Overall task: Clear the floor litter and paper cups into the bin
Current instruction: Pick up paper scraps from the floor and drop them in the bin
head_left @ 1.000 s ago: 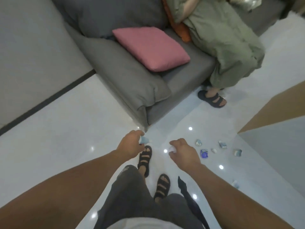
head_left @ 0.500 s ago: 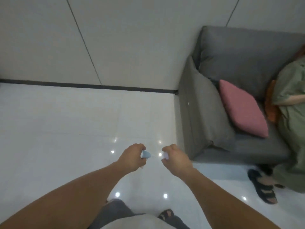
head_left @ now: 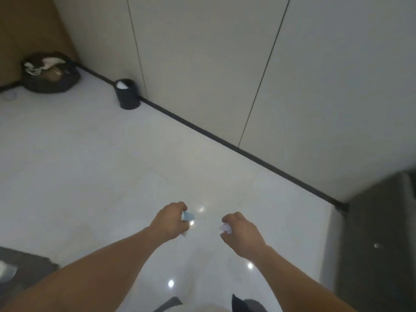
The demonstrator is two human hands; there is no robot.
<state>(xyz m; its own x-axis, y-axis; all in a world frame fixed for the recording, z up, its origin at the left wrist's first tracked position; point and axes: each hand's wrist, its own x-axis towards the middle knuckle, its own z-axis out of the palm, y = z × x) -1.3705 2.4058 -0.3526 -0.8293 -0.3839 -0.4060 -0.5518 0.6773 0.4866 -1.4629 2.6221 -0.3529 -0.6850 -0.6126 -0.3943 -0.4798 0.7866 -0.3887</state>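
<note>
My left hand (head_left: 169,221) grips a pale blue scrap of litter (head_left: 188,216) that sticks out past the fingers. A crumpled white scrap (head_left: 225,228) is held in the curled fingers of my right hand (head_left: 240,235). Both hands are stretched out in front of me over the glossy white floor (head_left: 112,165). A small black bin (head_left: 127,93) stands far ahead to the left against the wall's dark skirting, with something white showing inside its rim.
A dark bag (head_left: 50,73) with pale items lies in the far left corner. The grey sofa's end (head_left: 373,244) fills the right edge. A dark mat or furniture corner (head_left: 24,269) sits at the lower left. A white panelled wall (head_left: 247,75) runs behind.
The view has swung left, away from the sofa, cushion and seated person, bringing the bin and bag into sight. Both hands keep hold of their scraps.
</note>
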